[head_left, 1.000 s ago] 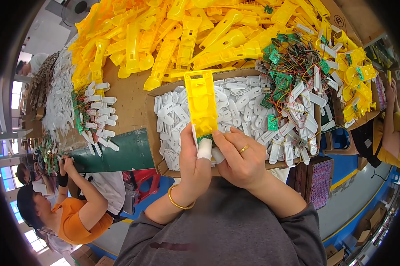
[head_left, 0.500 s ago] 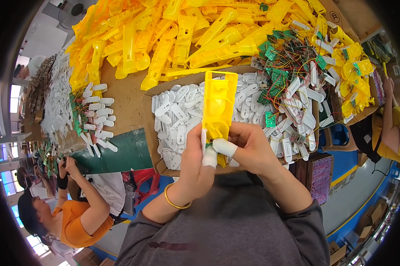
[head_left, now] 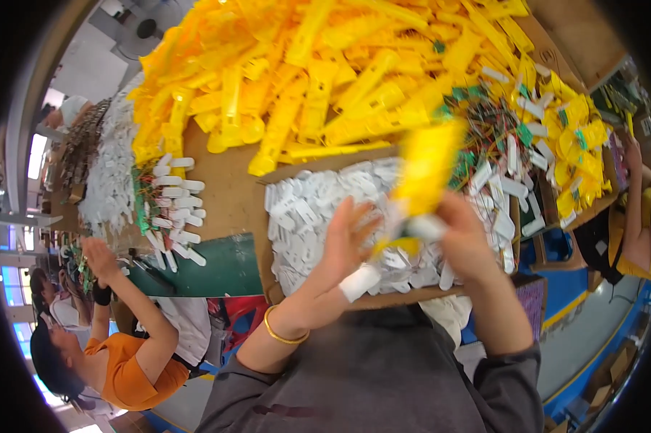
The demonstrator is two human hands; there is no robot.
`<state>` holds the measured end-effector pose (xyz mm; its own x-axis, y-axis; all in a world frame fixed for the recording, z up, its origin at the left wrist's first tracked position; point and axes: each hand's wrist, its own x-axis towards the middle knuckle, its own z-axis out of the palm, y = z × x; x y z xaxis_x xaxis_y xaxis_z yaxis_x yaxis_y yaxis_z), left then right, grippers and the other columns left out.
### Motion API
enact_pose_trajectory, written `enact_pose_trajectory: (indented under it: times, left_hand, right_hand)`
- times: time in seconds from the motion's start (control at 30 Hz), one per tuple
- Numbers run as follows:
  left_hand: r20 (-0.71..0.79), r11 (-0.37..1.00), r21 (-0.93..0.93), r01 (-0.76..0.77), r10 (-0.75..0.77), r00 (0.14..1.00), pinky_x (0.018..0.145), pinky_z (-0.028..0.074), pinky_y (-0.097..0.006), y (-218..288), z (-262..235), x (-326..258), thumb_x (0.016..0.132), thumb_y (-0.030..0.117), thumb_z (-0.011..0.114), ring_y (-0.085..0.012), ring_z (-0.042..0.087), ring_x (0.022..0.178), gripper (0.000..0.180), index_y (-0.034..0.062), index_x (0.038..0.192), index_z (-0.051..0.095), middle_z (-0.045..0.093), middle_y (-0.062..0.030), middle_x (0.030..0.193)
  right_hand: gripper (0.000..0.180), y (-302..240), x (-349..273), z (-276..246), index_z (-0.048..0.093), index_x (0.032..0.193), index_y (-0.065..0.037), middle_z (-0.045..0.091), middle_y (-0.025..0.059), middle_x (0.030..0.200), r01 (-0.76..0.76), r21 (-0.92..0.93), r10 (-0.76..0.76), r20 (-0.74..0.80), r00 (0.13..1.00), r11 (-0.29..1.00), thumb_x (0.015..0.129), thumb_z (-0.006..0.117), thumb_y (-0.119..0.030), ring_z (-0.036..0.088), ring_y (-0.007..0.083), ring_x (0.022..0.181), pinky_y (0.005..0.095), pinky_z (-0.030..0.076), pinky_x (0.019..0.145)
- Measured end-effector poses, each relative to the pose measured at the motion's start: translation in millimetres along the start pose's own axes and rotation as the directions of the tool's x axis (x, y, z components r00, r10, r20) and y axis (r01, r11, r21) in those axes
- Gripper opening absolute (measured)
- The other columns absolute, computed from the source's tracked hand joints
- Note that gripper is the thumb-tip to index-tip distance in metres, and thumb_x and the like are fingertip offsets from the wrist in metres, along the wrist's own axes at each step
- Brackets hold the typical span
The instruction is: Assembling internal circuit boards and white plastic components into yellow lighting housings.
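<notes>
My right hand grips the lower end of a long yellow plastic housing, smeared by motion. The thumb of that hand wears a white fingertip cover. Apart from the housing, my left hand holds nothing; its fingers are spread, and its thumb has a white cover too. Both hands are above a cardboard box of small oval white plastic pieces. Right of the box's middle, green circuit boards with red and black wires lie heaped with more white pieces.
A big heap of yellow housings rises behind the box. Wired white parts lie in rows to the left, near a green surface. A co-worker in orange works at the left; another person's arm shows at the far right.
My left hand has let go of the yellow housing and opened. My right hand has carried the housing to the right. The view has shifted slightly.
</notes>
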<state>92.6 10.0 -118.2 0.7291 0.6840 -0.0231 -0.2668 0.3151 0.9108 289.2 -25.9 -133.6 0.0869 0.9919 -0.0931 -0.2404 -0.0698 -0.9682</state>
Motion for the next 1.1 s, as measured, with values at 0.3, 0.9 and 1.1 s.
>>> enact_pose_trajectory:
  times: [0.3,0.9,1.1]
  left_hand:
    - [-0.314,0.469,0.876,0.11,0.383,0.869,0.067,0.048,-0.032,33,-110,66,0.08,0.003,0.048,-0.0237,0.062,0.077,0.024,0.0024,0.101,0.06,0.064,-0.0117,0.088]
    - [-0.344,0.97,0.226,-0.093,0.169,0.924,0.078,0.048,-0.034,61,-97,44,0.079,0.008,0.056,-0.0223,0.057,0.088,0.043,-0.0004,0.119,0.042,0.056,-0.012,0.098]
    - [-0.384,0.866,-0.5,0.022,-0.244,0.891,0.065,0.043,-0.027,12,-52,-17,0.09,0.034,0.047,-0.0169,0.05,0.071,0.047,0.0011,0.123,0.043,0.052,-0.0082,0.086]
  right_hand:
    - [0.042,-124,-3,-315,0.049,0.123,0.002,0.058,0.008,0.107,-0.044,-0.381,-0.311,-0.809,0.499,0.923,0.087,0.056,-0.02,0.057,0.0125,0.095,0.0241,0.047,0.08]
    - [0.031,54,25,28,0.064,0.088,-0.005,0.06,0.0099,0.085,0.445,-0.842,-0.276,0.369,0.888,0.305,0.061,0.058,0.007,0.06,0.025,0.08,0.0338,0.05,0.062]
    - [0.024,61,41,40,0.063,0.085,-0.002,0.058,0.0104,0.085,0.59,-0.789,-0.275,0.537,0.797,0.169,0.063,0.058,0.007,0.058,0.0233,0.083,0.0333,0.05,0.063]
